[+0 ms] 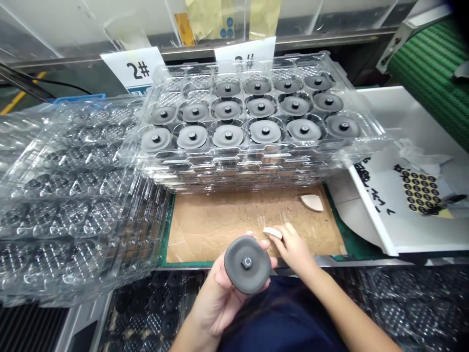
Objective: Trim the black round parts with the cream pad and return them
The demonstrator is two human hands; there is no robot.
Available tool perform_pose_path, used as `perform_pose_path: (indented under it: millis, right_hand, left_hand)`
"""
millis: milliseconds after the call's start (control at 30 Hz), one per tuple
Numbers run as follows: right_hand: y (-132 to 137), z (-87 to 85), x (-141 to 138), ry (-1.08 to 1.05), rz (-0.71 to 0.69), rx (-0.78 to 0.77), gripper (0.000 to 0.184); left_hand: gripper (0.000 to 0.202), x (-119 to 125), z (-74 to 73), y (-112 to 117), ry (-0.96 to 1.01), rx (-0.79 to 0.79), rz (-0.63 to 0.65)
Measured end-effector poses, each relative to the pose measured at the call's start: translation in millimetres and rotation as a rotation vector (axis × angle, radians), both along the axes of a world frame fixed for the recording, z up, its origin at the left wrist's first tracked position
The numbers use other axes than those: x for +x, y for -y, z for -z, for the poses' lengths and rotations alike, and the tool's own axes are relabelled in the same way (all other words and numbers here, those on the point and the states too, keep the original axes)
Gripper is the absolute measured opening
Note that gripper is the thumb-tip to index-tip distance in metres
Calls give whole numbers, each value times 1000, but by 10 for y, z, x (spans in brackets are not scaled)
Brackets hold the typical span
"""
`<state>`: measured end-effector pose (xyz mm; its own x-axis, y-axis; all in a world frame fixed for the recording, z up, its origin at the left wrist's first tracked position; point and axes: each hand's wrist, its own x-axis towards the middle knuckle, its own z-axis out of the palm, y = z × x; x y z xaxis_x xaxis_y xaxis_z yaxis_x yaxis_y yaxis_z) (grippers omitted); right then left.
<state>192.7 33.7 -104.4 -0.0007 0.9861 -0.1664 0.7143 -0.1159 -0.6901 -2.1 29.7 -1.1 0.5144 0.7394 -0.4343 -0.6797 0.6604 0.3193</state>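
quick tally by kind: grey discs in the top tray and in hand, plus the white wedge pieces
grey discs in the top tray: 16
grey disc in the left hand: 1
white wedge pinched by the right hand: 1
second white wedge lying on the cardboard: 1
total: 19

— Where is the grey disc [247,264]?
— Near, at the centre, held in the left hand [220,293], face up, slightly tilted, with a small dark hub at its middle.
— And the pale wedge [273,232]?
— Just right of it, pinched in the right hand [295,249].
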Motion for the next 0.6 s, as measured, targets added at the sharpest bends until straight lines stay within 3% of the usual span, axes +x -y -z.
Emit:
perform_pose_path:
  millis: [67,200,267,300,367,467,600]
  right_hand:
    - [-104,-220,34,-26,5,50,24]
    - [-156,-1004,-58,-138,-44,250,21]
    - [-129,-1334,-148,-239,-340,515,23]
    - [-119,-1438,-185,-257,-438,555,24]
    - [-112,-1523,-221,-203,-532,524,25]
    - [-112,-1474,-213,-101,-446,428,25]
    - [-99,-1392,-205,-262,-417,436,27]
  left_hand:
    - [60,2,9,16,-41,-1,14]
    - [65,25,51,59,-152,-3,-20]
    - [66,54,64,81,-176,-1,-55]
    - [65,71,64,90,-184,2,-74]
    - [63,98,54,101,-195,-3,-86]
    - [63,122,34,99,-196,-21,-87]
    - [55,140,37,71,-203,-10,-118]
